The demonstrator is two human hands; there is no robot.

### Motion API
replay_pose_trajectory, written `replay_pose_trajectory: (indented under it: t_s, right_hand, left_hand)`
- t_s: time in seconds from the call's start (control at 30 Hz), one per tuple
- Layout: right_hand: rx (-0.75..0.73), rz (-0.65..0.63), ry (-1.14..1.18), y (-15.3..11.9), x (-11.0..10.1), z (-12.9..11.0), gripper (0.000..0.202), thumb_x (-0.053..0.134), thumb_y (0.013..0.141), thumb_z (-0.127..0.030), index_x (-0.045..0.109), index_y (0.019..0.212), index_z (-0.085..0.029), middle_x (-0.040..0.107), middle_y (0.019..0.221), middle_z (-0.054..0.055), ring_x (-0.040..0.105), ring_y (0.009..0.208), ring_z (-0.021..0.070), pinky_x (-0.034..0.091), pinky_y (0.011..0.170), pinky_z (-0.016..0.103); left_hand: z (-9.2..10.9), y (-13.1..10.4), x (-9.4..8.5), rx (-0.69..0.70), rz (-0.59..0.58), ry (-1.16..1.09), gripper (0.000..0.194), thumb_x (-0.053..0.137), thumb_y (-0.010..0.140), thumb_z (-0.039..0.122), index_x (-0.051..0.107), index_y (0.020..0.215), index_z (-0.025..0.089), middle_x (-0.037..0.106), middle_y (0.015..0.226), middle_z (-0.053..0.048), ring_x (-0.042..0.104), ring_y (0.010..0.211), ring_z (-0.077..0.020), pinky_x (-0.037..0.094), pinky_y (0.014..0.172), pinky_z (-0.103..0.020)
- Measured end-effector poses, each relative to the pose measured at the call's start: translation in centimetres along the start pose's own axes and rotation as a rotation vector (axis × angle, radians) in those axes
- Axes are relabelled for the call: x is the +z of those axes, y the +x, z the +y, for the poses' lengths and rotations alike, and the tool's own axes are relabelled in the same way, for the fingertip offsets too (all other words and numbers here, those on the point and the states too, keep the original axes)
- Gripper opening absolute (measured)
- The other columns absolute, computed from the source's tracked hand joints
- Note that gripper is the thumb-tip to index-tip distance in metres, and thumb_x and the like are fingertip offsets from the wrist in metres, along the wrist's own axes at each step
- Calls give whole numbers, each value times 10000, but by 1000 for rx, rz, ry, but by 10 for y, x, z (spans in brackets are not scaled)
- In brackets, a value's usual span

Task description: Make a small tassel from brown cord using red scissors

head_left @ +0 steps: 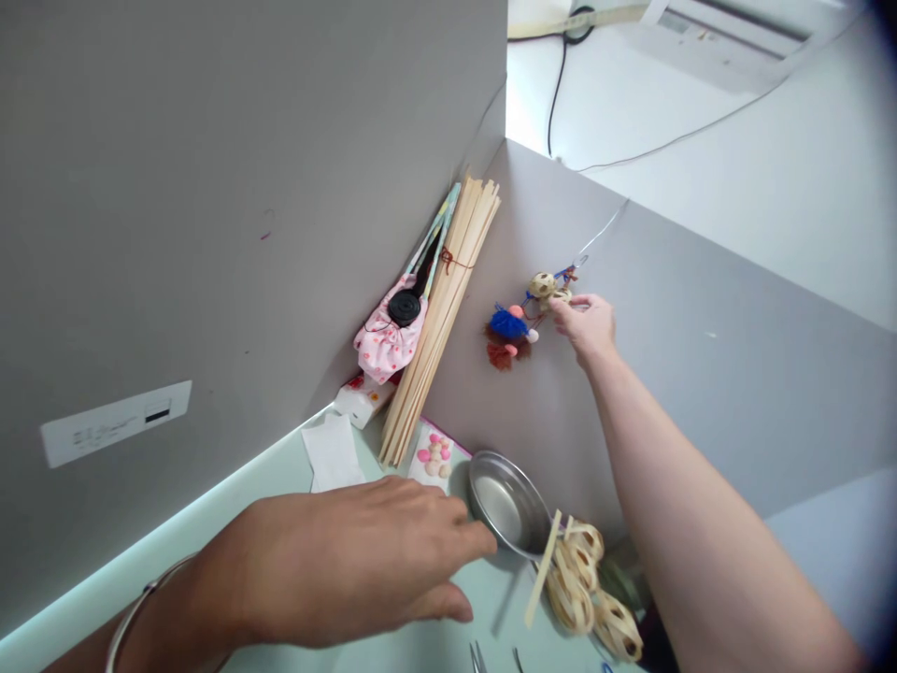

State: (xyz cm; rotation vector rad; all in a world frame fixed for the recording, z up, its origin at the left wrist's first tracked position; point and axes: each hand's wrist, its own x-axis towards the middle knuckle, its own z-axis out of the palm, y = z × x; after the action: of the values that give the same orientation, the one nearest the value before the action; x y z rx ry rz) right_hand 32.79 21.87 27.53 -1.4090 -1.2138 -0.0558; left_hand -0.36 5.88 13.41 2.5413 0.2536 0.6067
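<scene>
My right hand (585, 322) reaches up to the grey partition and pinches one of the small woven balls (542, 285) of a hanging ornament. Below the balls dangle a blue tassel (508, 323) and a reddish-brown tassel (500, 355), with small pink and white beads beside them. The ornament hangs from a thin wire hooked over the partition's top edge. My left hand (364, 561), with a bangle at its wrist, hovers over the pale green table, thumb and forefinger apart and nothing between them. Its fingertips are near a round metal bowl (508, 503).
Against the corner leans a tied bundle of flat wooden strips (441, 318) beside a pink spotted pouch (392, 341). White paper (333, 453) and a bag of pink and beige beads (434, 456) lie below. Woven strip loops (571, 579) sit right of the bowl; metal tips (477, 657) show at the bottom.
</scene>
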Motion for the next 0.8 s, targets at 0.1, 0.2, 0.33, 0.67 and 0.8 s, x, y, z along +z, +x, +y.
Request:
replay_pose_trajectory:
  t_s: [0.1, 0.2, 0.33, 0.67, 0.8]
  right_hand:
    - [44, -36, 76, -5, -4, -4, 175, 699, 710, -122, 573, 814, -183, 640, 720, -7, 639, 641, 145, 559, 595, 273]
    - [92, -53, 254, -5, -16, -9, 189, 623, 724, -69, 559, 847, -199, 656, 753, -31, 654, 638, 121, 587, 657, 289]
    - [139, -19, 453, -1, -31, -15, 209, 550, 712, -16, 587, 817, -193, 633, 670, -43, 618, 586, 104, 564, 607, 233]
    - [240, -47, 343, 6, -52, -33, 218, 381, 912, -113, 585, 849, -159, 639, 661, 43, 489, 482, 87, 381, 466, 198]
    - [218, -84, 168, 10, -55, -43, 259, 381, 978, -246, 525, 771, -185, 568, 602, 6, 446, 462, 83, 323, 458, 218]
  left_hand:
    - [-1, 0, 1, 6, 2, -2, 233, 559, 929, 362, 616, 1113, 232, 666, 1048, -46, 616, 1018, -217, 426, 793, -277]
    - [-2, 0, 2, 18, 21, -10, 239, 559, 928, 369, 617, 1116, 233, 663, 1066, -49, 614, 1025, -214, 425, 803, -274]
    - [-1, 1, 3, 7, 11, -17, 224, 562, 930, 356, 620, 1110, 236, 666, 1050, -44, 616, 1008, -208, 421, 808, -270]
    - [0, 0, 2, 1, 13, -33, 238, 576, 923, 354, 622, 1135, 258, 667, 1072, -38, 618, 1011, -211, 418, 804, -271]
    - [-2, 0, 1, -2, 0, -30, 246, 569, 927, 358, 618, 1143, 252, 665, 1080, -44, 613, 1022, -214, 415, 809, -274]
